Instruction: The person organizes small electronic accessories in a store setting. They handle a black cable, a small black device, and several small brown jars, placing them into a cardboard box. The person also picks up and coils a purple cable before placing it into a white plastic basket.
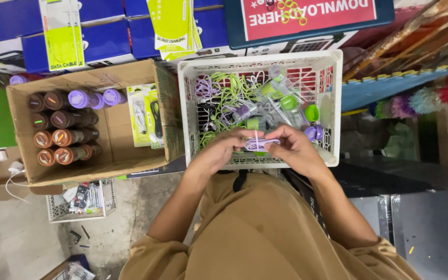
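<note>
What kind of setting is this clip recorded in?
Probably a small packing or stock room for phone accessories. A white plastic crate holds loose green and purple cables, a cardboard box holds capped tubes, and blue product boxes are stacked behind. Both hands hold a coiled purple cable.

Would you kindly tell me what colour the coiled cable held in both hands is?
The coiled cable is pale purple with a white band, best seen in the head view.

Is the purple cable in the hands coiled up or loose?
Coiled: the purple cable sits as a compact bundle pinched between left hand and right hand.
</note>
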